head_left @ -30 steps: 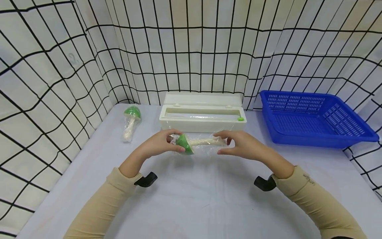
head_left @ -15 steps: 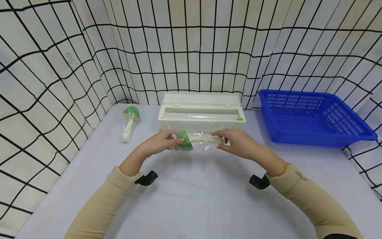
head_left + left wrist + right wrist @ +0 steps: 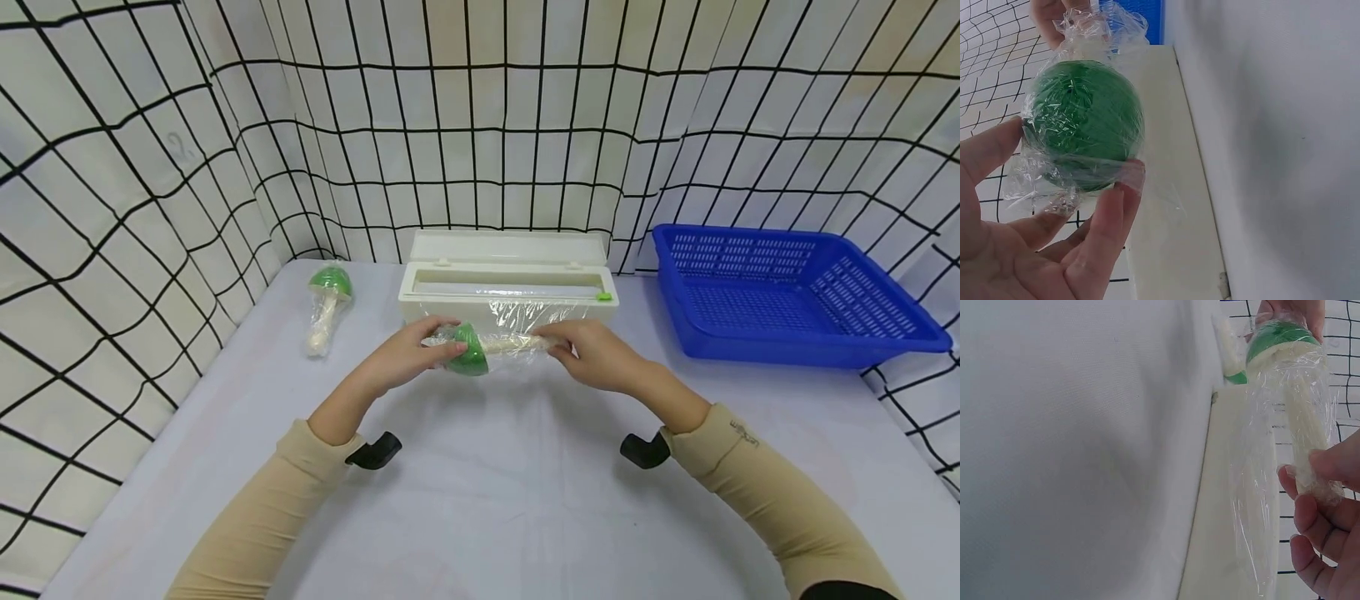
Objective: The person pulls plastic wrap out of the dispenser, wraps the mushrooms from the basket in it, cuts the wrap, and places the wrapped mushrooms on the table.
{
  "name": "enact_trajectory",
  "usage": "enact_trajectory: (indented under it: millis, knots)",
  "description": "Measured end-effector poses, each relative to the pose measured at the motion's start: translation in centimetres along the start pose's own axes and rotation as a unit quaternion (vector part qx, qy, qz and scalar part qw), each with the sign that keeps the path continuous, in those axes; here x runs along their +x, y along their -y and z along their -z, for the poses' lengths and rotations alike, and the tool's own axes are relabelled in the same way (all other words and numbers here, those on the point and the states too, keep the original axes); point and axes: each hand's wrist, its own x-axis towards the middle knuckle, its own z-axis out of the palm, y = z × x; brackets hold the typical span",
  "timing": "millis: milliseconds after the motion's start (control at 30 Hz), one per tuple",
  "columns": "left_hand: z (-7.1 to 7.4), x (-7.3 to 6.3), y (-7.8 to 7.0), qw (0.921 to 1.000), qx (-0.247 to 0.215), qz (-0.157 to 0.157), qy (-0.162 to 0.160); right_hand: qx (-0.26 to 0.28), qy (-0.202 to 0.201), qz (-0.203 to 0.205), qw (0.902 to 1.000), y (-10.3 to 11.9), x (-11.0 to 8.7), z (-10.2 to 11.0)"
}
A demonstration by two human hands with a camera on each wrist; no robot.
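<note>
Between my hands, a toy-like mushroom with a green cap and a pale stem lies sideways, wrapped in clear cling film. My left hand grips the cap, thumb on one side and fingers on the other. At the opposite end my right hand pinches the stem's tip through the film. A loose sheet of cling film stretches from the mushroom up to a white cling film dispenser just behind it, whose lid stands raised. A green slider sits at the dispenser's right end.
A second green-capped mushroom, also in film, lies at the back left. On the right stands a blue plastic basket. Black wire grid panels border the back and sides of the white-covered table.
My right hand has moved left and closed its fingers on the stem's end. The mushroom has lifted slightly toward the dispenser, and its loose film now shows stretched between them.
</note>
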Motion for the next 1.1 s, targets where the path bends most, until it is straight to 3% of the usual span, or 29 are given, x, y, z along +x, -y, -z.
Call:
enact_trajectory:
  millis: [233, 400, 533, 633, 933, 1100]
  knots:
    - [-0.4, -0.1, -0.3, 0.9967, 0.061, -0.012, -0.053, 0.074, 0.070, -0.065, 0.9927, -0.2, -0.3, -0.1]
    - [-0.5, -0.1, -0.7, 0.9953, 0.062, -0.011, -0.073, 0.139, 0.073, -0.097, 0.9828, -0.7, -0.4, -0.1]
    - [-0.7, 0.1, -0.8, 0.9934, 0.087, -0.019, -0.072, 0.207, 0.079, -0.119, 0.9677, -1.3, 0.2, -0.4]
    - [-0.8, 0.4, -0.7, 0.9912, 0.109, -0.022, -0.071, 0.226, 0.081, -0.128, 0.9623, -1.6, 0.8, -0.5]
    - [-0.5, 1.0, 0.2, 0.9925, 0.103, -0.004, -0.064, 0.162, 0.080, -0.137, 0.9739, -1.3, 1.6, -0.6]
    - [-0.3, 1.4, 0.4, 0.9930, 0.101, -0.013, -0.058, 0.073, 0.049, -0.104, 0.9907, -1.2, 1.6, -0.9]
